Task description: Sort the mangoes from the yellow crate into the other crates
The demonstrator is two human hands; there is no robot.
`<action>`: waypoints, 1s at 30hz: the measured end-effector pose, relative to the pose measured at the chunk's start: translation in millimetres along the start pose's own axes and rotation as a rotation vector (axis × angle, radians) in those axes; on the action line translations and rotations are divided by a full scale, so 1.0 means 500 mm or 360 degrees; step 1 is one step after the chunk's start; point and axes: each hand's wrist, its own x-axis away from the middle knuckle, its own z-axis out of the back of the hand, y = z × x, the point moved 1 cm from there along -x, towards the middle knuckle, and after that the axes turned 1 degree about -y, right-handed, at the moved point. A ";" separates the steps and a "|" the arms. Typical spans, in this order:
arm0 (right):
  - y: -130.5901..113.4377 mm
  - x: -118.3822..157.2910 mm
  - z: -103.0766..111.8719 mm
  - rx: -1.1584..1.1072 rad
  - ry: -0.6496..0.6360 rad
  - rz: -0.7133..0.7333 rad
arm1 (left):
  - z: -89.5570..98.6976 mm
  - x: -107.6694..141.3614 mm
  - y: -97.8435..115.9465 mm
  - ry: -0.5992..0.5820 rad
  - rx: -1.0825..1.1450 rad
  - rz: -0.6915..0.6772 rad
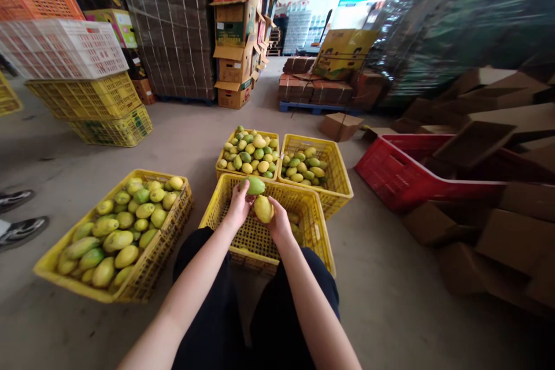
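Observation:
Over the yellow crate [217, 208] between my knees, my left hand [239, 203] is closed on a green papaya [255, 185]. My right hand [280, 221] grips a yellow papaya [263, 209] just below it, and the two fruits are close together. Inside this crate the perforated bottom shows, with a few papayas on its right side partly hidden by my right hand. Beyond it stand a crate heaped with green and yellow papayas [249, 153] and a part-filled crate [340, 182]. To my left, another yellow crate [176, 225] is full of papayas.
A red crate [381, 179] and a pile of cardboard boxes [498, 237] lie at the right. Stacked crates [95, 95] stand at the far left, near a person's shoes [26, 231]. Behind are a pallet [321, 108] with flattened cardboard and a column of boxes [232, 69].

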 end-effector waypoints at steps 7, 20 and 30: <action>-0.001 0.008 -0.001 -0.0084 0.0077 0.0149 | -0.007 0.018 -0.009 -0.0106 -0.0107 -0.0229; -0.024 0.036 -0.009 -0.0101 -0.0171 0.0268 | 0.000 0.022 0.010 -0.0087 -0.0305 -0.0070; -0.027 0.029 -0.003 -0.0217 -0.0088 0.0272 | -0.002 0.016 0.024 0.0020 0.0013 0.0229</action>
